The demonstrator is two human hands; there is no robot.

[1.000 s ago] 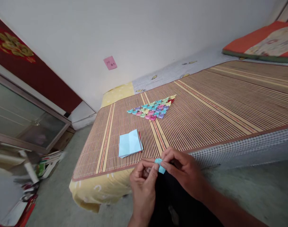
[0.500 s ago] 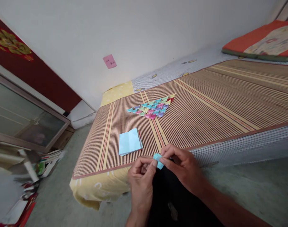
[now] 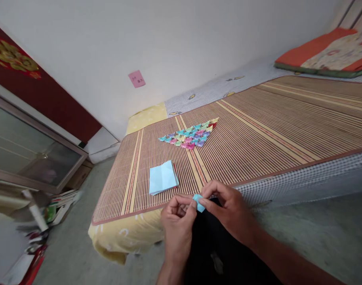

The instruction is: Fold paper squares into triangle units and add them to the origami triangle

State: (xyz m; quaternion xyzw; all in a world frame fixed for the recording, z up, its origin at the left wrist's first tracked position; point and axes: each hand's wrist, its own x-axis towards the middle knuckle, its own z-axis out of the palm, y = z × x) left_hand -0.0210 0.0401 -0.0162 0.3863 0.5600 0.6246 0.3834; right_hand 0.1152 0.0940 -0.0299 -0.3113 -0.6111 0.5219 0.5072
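Note:
A small folded piece of light blue paper point(image 3: 199, 202) is pinched between the fingertips of my left hand point(image 3: 178, 225) and my right hand point(image 3: 228, 211), just off the near edge of the bed. Both hands are closed on it. On the striped bamboo mat point(image 3: 258, 134), a stack of light blue paper squares point(image 3: 162, 178) lies just beyond my left hand. Farther back on the mat, several small folded paper pieces in mixed colours point(image 3: 189, 134) lie arranged in a triangle.
An orange-edged cushion point(image 3: 326, 51) lies at the far right of the bed. A pink note point(image 3: 136, 78) sticks on the white wall. A glass-fronted cabinet point(image 3: 26, 150) and a heap of papers and clutter point(image 3: 35, 221) are on the left. Grey floor runs below.
The view has shifted slightly. My hands keep working the small blue paper, which sits a little lower and left between my fingertips.

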